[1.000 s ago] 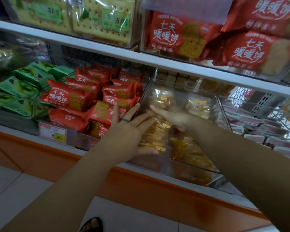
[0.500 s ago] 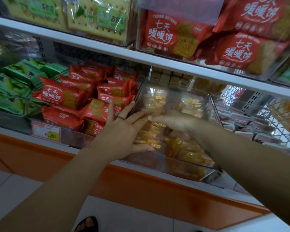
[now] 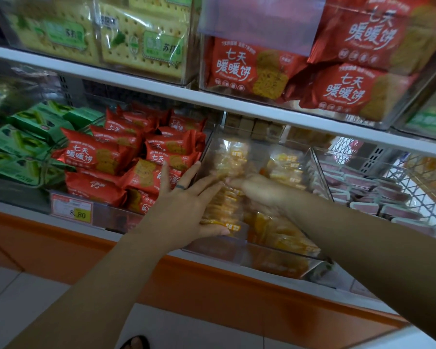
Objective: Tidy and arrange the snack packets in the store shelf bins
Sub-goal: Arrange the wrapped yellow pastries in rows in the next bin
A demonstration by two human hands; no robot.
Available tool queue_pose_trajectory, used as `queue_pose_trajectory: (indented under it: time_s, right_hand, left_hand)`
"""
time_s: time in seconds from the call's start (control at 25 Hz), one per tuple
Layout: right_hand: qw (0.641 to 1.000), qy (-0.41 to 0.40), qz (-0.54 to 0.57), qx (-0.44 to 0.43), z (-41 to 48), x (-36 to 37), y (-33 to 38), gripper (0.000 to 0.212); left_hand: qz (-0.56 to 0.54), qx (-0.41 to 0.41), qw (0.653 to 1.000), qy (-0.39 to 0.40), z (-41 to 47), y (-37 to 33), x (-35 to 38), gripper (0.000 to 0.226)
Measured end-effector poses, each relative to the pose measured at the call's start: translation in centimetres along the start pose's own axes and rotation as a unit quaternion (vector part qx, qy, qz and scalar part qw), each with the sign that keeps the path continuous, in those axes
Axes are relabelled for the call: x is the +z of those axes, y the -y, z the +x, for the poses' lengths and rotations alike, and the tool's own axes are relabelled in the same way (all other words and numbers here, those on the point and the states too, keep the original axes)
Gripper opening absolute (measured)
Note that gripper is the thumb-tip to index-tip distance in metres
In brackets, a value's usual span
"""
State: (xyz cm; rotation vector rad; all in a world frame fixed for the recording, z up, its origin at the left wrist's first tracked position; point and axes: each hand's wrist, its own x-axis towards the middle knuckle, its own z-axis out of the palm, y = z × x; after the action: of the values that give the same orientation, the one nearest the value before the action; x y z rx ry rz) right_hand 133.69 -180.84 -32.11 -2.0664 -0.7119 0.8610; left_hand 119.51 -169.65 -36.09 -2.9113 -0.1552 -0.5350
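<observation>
Pressing the front-to-back row of packets [image 3: 224, 205] between flat, straight-fingered left hand [image 3: 184, 212] and right hand [image 3: 259, 191] opposite, grip too blurred to tell.

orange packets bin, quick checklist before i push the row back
1. Left hand flat against the row: ok.
2. Right hand has a firm hold in the bin: cannot tell, blurred.
3. Row standing on edge: ok.
4. Loose packets on the right lined up: not ok, jumbled.
5. All orange packets inside the bin: ok, none seen outside.
6. Red packets apart in the next bin: ok.
</observation>
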Motion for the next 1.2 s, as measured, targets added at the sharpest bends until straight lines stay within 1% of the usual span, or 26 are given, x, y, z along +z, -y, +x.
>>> queue_pose_trajectory:
  time_s: [0.04, 0.08, 0.12, 0.16, 0.24, 0.28, 0.32, 0.4, 0.44, 0.48, 0.56, 0.64, 0.72, 0.84, 1.0, 1.08, 1.12, 1.2]
  right_hand:
    - [0.995, 0.013, -0.093, -0.023, -0.8, -0.6, 0.3, 0.065]
    - [0.981, 0.016, -0.185, -0.049, -1.8, -1.4, 0.8, 0.06]
    - [0.962, 0.005, -0.263, -0.078, -3.0, -2.3, 1.4, 0.06]
    - [0.941, -0.013, -0.322, -0.107, -4.6, -3.3, 1.9, 0.06]
    - [0.907, -0.06, -0.386, -0.155, -8.0, -5.3, 1.2, 0.054]
    - [0.899, -0.088, -0.393, -0.171, -9.3, -6.2, 0.2, 0.049]
    - [0.896, -0.112, -0.391, -0.18, -10.3, -6.9, -0.9, 0.043]
    - [0.894, -0.156, -0.38, -0.181, -11.0, -7.6, -3.5, 0.034]
    - [0.89, -0.165, -0.385, -0.179, -10.9, -7.8, -4.6, 0.031]
    - [0.885, -0.17, -0.393, -0.181, -10.8, -8.0, -5.6, 0.031]
    - [0.879, -0.166, -0.414, -0.166, -10.8, -7.7, -7.0, 0.034]
    - [0.871, -0.176, -0.426, -0.167, -10.8, -7.3, -8.2, 0.04]
    - [0.864, -0.206, -0.415, -0.197, -10.9, -7.0, -8.9, 0.05]
    - [0.868, -0.22, -0.392, -0.212, -10.8, -6.9, -9.3, 0.055]
    - [0.869, -0.236, -0.373, -0.224, -10.7, -6.6, -9.7, 0.056]
    - [0.867, -0.245, -0.368, -0.232, -10.7, -6.5, -9.9, 0.053]
    - [0.863, -0.251, -0.368, -0.239, -10.8, -6.4, -10.0, 0.048]
    - [0.859, -0.26, -0.363, -0.251, -10.8, -6.3, -10.2, 0.041]
  left_hand:
    - [-0.003, -0.008, 1.0, 0.013, -0.1, 0.0, -0.2, 0.092]
    - [-0.009, -0.018, 0.999, 0.035, -0.2, -0.1, -0.7, 0.093]
    - [-0.012, -0.021, 0.999, 0.047, -0.3, -0.1, -1.1, 0.094]
    - [-0.017, -0.024, 0.998, 0.058, -0.3, -0.1, -1.7, 0.096]
    - [-0.046, -0.039, 0.996, 0.061, 0.1, -0.4, -3.0, 0.102]
    - [-0.072, -0.051, 0.995, 0.055, 0.3, -0.9, -3.9, 0.101]
    - [-0.089, -0.054, 0.993, 0.05, 0.7, -1.6, -4.9, 0.093]
    - [-0.095, -0.029, 0.994, 0.038, 2.4, -3.5, -6.2, 0.061]
    - [-0.086, -0.012, 0.996, 0.037, 3.4, -4.5, -6.4, 0.047]
    - [-0.068, 0.002, 0.997, 0.044, 4.5, -5.4, -6.3, 0.038]
    - [-0.005, 0.013, 0.997, 0.08, 6.5, -6.6, -5.7, 0.028]
    - [0.048, 0.01, 0.991, 0.127, 7.9, -6.9, -4.9, 0.023]
    - [0.069, 0.015, 0.986, 0.153, 8.8, -6.8, -4.5, 0.022]
    - [0.057, 0.04, 0.986, 0.148, 9.3, -6.9, -4.0, 0.02]
    - [-0.002, 0.089, 0.982, 0.166, 9.9, -6.1, -3.3, 0.018]
    - [-0.042, 0.117, 0.976, 0.179, 10.6, -5.7, -3.4, 0.017]
    - [-0.069, 0.12, 0.973, 0.187, 10.9, -5.7, -3.6, 0.016]
    - [-0.118, 0.101, 0.965, 0.209, 11.5, -6.2, -4.3, 0.014]
